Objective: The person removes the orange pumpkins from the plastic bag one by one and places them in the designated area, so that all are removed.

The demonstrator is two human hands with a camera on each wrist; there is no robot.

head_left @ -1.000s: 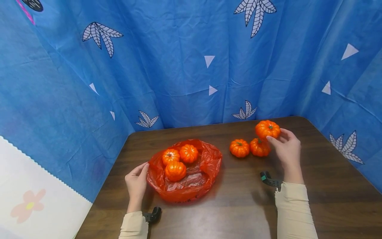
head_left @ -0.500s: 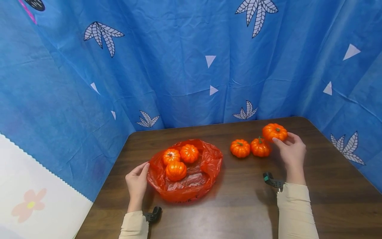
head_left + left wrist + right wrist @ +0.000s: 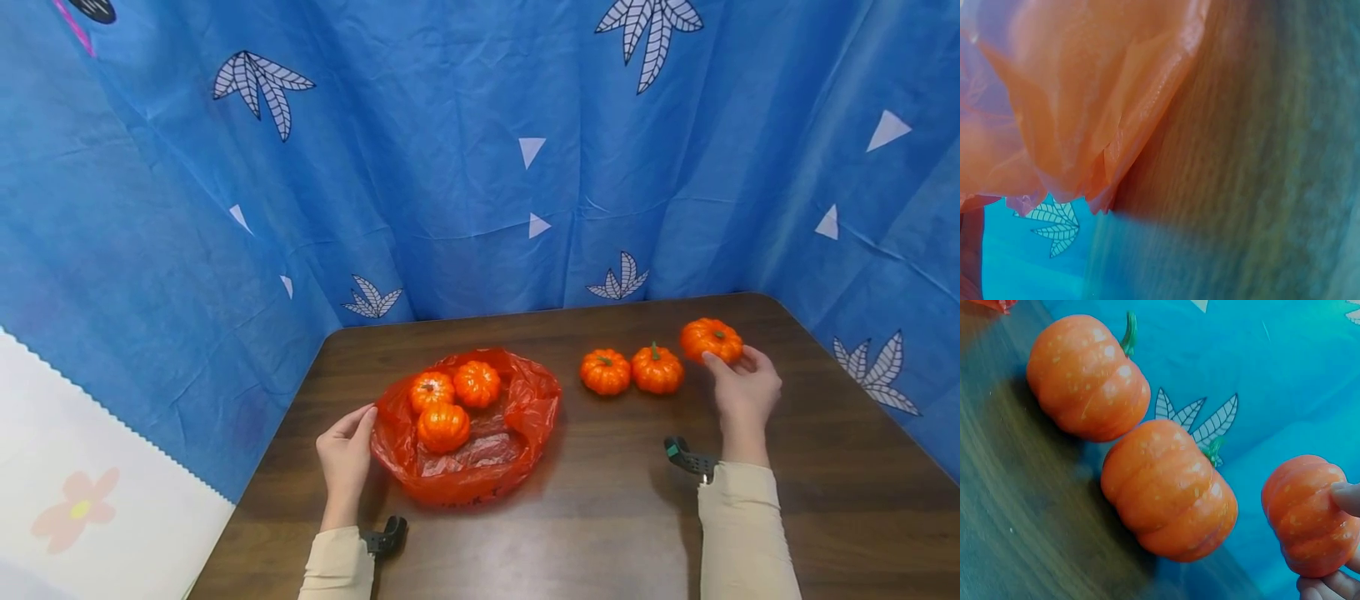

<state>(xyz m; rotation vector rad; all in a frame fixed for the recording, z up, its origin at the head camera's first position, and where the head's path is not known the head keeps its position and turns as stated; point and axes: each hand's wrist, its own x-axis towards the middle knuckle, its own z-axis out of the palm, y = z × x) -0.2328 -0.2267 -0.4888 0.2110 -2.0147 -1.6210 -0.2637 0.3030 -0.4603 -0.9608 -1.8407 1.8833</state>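
My left hand (image 3: 345, 454) pinches the left rim of a red plastic bag (image 3: 536, 417) that lies spread open on the table. Inside the bag are three small orange pumpkins (image 3: 443, 427), grouped toward its left and back. On the right, my right hand (image 3: 746, 392) grips another small pumpkin (image 3: 711, 340) between thumb and fingers, held above the table. Just left of it, two pumpkins stand side by side, the nearer-to-hand pumpkin (image 3: 1169, 490) and the farther pumpkin (image 3: 1088, 378), both stems up. In the left wrist view the bag's film (image 3: 1085, 94) fills much of the picture.
A dark wooden table (image 3: 570, 533) carries everything. Blue curtains (image 3: 465, 167) with leaf prints hang behind it and along both sides. White cloth (image 3: 97, 467) with a flower print hangs at the left. A black wrist mount (image 3: 386, 537) sits on each forearm.
My right hand has carried its pumpkin right and slightly nearer, away from the two standing pumpkins. The left hand keeps its pinch on the bag.
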